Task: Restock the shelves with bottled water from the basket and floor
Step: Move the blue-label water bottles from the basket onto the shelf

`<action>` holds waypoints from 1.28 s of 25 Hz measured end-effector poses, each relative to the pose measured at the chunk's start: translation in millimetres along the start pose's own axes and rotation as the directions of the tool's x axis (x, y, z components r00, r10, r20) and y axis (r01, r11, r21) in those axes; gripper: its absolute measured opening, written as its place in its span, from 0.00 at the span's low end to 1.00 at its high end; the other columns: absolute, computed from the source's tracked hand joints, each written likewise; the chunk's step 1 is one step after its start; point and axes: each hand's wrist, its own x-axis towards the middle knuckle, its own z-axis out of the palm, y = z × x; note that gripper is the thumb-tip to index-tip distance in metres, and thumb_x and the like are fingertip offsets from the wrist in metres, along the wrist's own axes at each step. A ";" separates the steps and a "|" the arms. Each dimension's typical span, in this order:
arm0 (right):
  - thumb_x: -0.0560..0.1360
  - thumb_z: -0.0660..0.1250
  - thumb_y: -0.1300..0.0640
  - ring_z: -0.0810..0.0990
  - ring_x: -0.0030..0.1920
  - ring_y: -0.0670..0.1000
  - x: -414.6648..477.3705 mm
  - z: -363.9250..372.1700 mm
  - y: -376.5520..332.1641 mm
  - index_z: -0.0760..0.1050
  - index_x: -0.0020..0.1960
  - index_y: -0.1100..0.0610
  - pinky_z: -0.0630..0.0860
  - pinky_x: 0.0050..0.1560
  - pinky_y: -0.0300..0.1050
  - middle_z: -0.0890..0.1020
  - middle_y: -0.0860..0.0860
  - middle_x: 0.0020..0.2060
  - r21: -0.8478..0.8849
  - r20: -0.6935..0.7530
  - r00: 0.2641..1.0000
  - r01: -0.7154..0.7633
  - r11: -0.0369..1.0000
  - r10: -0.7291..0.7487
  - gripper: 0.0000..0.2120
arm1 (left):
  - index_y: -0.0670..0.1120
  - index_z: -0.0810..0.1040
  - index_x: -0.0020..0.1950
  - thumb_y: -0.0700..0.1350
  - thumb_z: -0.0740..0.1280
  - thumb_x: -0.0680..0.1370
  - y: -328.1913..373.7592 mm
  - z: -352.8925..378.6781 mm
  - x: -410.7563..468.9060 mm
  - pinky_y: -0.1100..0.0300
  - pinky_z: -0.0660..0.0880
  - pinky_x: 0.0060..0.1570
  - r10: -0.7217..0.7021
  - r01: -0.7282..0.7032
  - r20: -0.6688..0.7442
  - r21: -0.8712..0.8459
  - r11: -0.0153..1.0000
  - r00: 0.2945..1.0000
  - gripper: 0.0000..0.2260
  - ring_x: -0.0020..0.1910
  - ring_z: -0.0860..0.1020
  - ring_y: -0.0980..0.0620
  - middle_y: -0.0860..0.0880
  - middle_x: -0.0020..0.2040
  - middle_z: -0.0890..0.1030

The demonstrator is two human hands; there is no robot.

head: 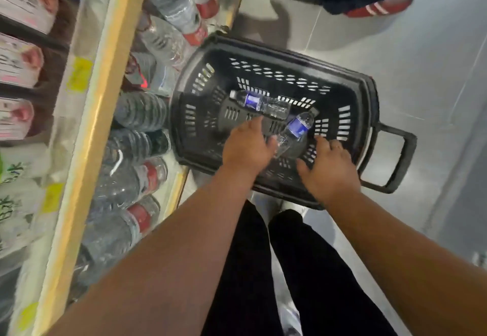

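Inside a black basket on the floor beside the water shelf, two blue-labelled bottles are seen lying flat, and the left hand and right hand are held above them, fingers loosely spread, nothing gripped.

One head-worn wide-angle camera looks steeply down, rolled askew, close over the left hand and right hand, onto the black basket beside the shelf edge.

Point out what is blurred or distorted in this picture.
Head view: motion blur smears the shelf bottles and packets at left; the wide lens bends the shelf edge; the basket and the bottles in it stay fairly sharp.
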 end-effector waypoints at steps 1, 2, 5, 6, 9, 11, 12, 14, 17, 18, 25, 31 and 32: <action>0.77 0.64 0.45 0.70 0.65 0.63 24.4 21.7 3.4 0.61 0.73 0.60 0.70 0.63 0.56 0.70 0.61 0.66 0.054 0.025 0.998 -0.051 0.997 0.050 0.31 | 0.43 0.64 0.75 0.56 0.62 0.81 -8.0 17.4 25.8 0.48 0.69 0.65 -0.022 0.022 0.015 -0.019 1.000 1.000 0.27 0.69 0.70 0.41 0.41 0.69 0.73; 0.77 0.64 0.46 0.70 0.65 0.64 46.0 40.1 5.6 0.62 0.72 0.61 0.69 0.63 0.55 0.70 0.62 0.65 0.100 0.041 0.995 -0.095 0.990 0.091 0.30 | 0.43 0.66 0.74 0.56 0.62 0.80 -14.5 32.0 49.6 0.49 0.70 0.64 -0.042 0.043 0.033 -0.033 0.999 0.999 0.26 0.67 0.72 0.41 0.41 0.68 0.74; 0.76 0.62 0.43 0.71 0.64 0.64 109.3 99.6 13.3 0.65 0.70 0.63 0.70 0.62 0.55 0.72 0.63 0.63 0.120 0.108 0.985 -0.144 0.982 0.131 0.31 | 0.43 0.74 0.66 0.56 0.61 0.81 -35.5 73.1 118.9 0.54 0.72 0.58 -0.120 0.126 0.082 -0.069 0.990 0.989 0.21 0.62 0.76 0.40 0.40 0.62 0.79; 0.76 0.60 0.41 0.71 0.63 0.64 131.3 119.0 16.7 0.65 0.69 0.63 0.70 0.61 0.54 0.72 0.63 0.63 0.104 0.158 0.978 -0.154 0.982 0.137 0.31 | 0.43 0.76 0.64 0.56 0.61 0.81 -42.1 86.6 142.9 0.55 0.72 0.57 -0.136 0.144 0.096 -0.087 0.986 0.986 0.20 0.62 0.77 0.40 0.40 0.62 0.80; 0.77 0.61 0.40 0.74 0.63 0.62 188.8 159.7 28.3 0.70 0.67 0.61 0.71 0.60 0.50 0.75 0.60 0.63 0.244 0.285 0.932 -0.297 0.923 0.225 0.29 | 0.43 0.78 0.63 0.56 0.59 0.82 -56.8 118.2 199.4 0.61 0.68 0.52 -0.217 0.239 0.136 -0.182 0.954 0.967 0.20 0.63 0.76 0.42 0.41 0.63 0.79; 0.76 0.66 0.43 0.77 0.61 0.60 220.7 182.9 34.7 0.73 0.66 0.58 0.73 0.61 0.49 0.77 0.58 0.62 0.466 0.335 0.889 -0.443 0.766 0.311 0.25 | 0.43 0.74 0.69 0.57 0.60 0.82 -61.7 141.2 233.4 0.62 0.68 0.54 -0.288 0.328 0.162 -0.354 0.876 0.944 0.23 0.64 0.75 0.45 0.43 0.65 0.77; 0.75 0.69 0.46 0.78 0.59 0.59 231.6 193.2 35.5 0.73 0.66 0.57 0.75 0.61 0.50 0.78 0.57 0.61 0.592 0.355 0.864 -0.504 0.629 0.357 0.24 | 0.43 0.72 0.70 0.59 0.61 0.81 -62.8 151.6 248.4 0.61 0.69 0.55 -0.328 0.379 0.190 -0.480 0.791 0.925 0.25 0.62 0.76 0.46 0.45 0.64 0.77; 0.70 0.73 0.54 0.82 0.53 0.58 248.6 215.0 34.6 0.74 0.64 0.58 0.78 0.60 0.52 0.82 0.57 0.56 0.803 0.395 0.814 -0.532 0.270 0.426 0.23 | 0.44 0.76 0.66 0.64 0.64 0.77 -61.2 164.7 271.7 0.58 0.76 0.56 -0.441 0.510 0.302 -0.702 0.498 0.845 0.28 0.51 0.80 0.48 0.48 0.55 0.81; 0.69 0.75 0.57 0.83 0.47 0.54 261.9 236.4 32.8 0.74 0.62 0.57 0.80 0.52 0.48 0.83 0.54 0.49 0.892 0.357 0.791 -0.447 0.072 0.496 0.23 | 0.46 0.79 0.46 0.65 0.69 0.73 -64.2 179.4 299.4 0.56 0.79 0.49 -0.490 0.562 0.427 -0.810 0.166 0.760 0.21 0.36 0.78 0.49 0.48 0.37 0.80; 0.69 0.76 0.57 0.83 0.46 0.52 262.4 238.3 31.2 0.74 0.62 0.57 0.81 0.48 0.46 0.83 0.53 0.48 0.899 0.343 0.786 -0.433 0.061 0.515 0.23 | 0.46 0.79 0.46 0.62 0.71 0.73 -64.6 182.4 302.2 0.59 0.77 0.44 -0.480 0.544 0.435 -0.832 0.109 0.762 0.19 0.34 0.77 0.50 0.49 0.37 0.79; 0.66 0.77 0.53 0.83 0.45 0.50 236.6 220.9 25.9 0.71 0.59 0.55 0.80 0.51 0.47 0.82 0.49 0.45 0.937 0.205 0.808 -0.324 0.127 0.552 0.26 | 0.43 0.80 0.58 0.56 0.74 0.71 -64.1 183.6 270.9 0.49 0.82 0.50 -0.491 0.447 0.348 -0.890 0.096 0.799 0.22 0.44 0.85 0.45 0.45 0.48 0.85; 0.62 0.77 0.48 0.84 0.46 0.52 172.0 170.4 3.0 0.74 0.56 0.50 0.80 0.53 0.52 0.84 0.49 0.46 0.942 0.207 0.874 -0.299 0.151 0.439 0.24 | 0.43 0.78 0.58 0.52 0.75 0.73 -52.2 114.0 206.3 0.42 0.80 0.53 -0.441 0.491 0.448 -0.871 -0.019 0.778 0.18 0.47 0.84 0.42 0.42 0.51 0.85; 0.61 0.77 0.47 0.84 0.46 0.52 160.9 163.5 1.3 0.75 0.54 0.49 0.80 0.53 0.55 0.84 0.50 0.45 0.942 0.208 0.885 -0.296 0.160 0.416 0.24 | 0.44 0.78 0.59 0.51 0.75 0.73 -52.2 101.6 196.7 0.41 0.80 0.53 -0.418 0.497 0.465 -0.867 -0.035 0.781 0.18 0.47 0.84 0.42 0.42 0.51 0.85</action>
